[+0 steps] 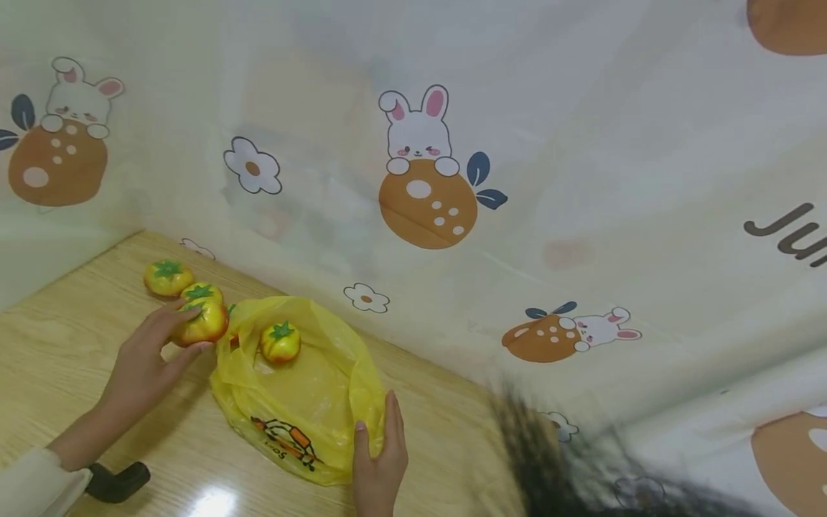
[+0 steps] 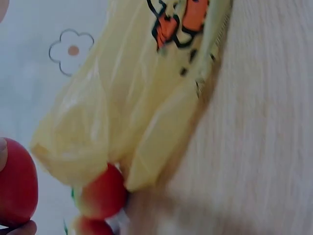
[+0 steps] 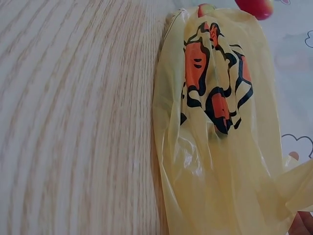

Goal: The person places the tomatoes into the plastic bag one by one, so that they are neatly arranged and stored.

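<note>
Blurred dark strands (image 1: 543, 459) hung nearest your head camera, at lower right. From the left, a rear fruit (image 1: 168, 278) and a middle fruit (image 1: 202, 291) sat on the surface (image 1: 52, 337); your left hand (image 1: 148, 352) pinched a held fruit (image 1: 205, 327) just beside the yellow bag (image 1: 252, 395). An inner fruit (image 1: 281, 345) lay within its mouth. Your right hand (image 1: 380, 463) gripped its right edge. The smooth, round fruit might have slipped from your fingertips, or the slack left rim folded inward and snagged it. Small lettering under the bag's cartoon print (image 1: 287, 438) was illegible; the backdrop's word (image 1: 801, 233) began "Ju", cut off.
</note>
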### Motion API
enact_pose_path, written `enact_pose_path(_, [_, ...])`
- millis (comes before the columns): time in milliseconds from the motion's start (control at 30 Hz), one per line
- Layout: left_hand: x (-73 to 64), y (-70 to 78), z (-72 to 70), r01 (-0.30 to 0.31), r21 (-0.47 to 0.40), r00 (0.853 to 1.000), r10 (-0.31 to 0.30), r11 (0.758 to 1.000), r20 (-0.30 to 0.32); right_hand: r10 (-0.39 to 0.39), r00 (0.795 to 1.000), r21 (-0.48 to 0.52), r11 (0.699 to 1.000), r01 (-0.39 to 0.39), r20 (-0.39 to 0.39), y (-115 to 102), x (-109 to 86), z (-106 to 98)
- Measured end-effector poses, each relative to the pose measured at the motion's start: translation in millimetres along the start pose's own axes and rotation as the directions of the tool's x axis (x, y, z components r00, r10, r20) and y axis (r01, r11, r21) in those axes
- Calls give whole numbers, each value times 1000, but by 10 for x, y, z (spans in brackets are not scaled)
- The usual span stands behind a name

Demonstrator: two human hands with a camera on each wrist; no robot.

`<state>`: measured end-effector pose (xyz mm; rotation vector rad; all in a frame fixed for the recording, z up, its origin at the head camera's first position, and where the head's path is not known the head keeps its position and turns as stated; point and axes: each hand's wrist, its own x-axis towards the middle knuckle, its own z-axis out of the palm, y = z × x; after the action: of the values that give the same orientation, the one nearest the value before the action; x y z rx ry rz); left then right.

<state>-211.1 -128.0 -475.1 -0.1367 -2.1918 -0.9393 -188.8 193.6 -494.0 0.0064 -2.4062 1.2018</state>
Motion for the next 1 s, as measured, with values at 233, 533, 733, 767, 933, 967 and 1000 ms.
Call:
enact_pose_path(233, [98,115,47,-28,-8,1000,28,1000,9,-22,1000,13,1000,22,-2,-21,8,-20])
enact_pose_path(533, [286,217,-14,-80,1,997,80,997,0,5,1000,5,1000,-5,21,-13,11,-31])
enact_pose_path(733, [436,314,-33,-94,18,996,93,995,15,13,999,9,1000,-13,34,24,-4,-27])
enact_pose_path(767, [461,326,-31,-93,19,996,93,995,14,14,999,13,1000,-15,36,30,-6,-26])
enact_pose_path(933, [587,418,-33,-83,13,996,82,997,27,30,999,23,999,-30,40,30,-9,-36])
enact_pose_path(967, [611,443,-34,-78,1,996,78,997,33,30,999,25,999,-31,39,27,-8,-41])
enact_pose_path(1000, [634,470,-35,-76,-3,996,76,997,41,31,999,26,999,-32,37,24,-7,-46])
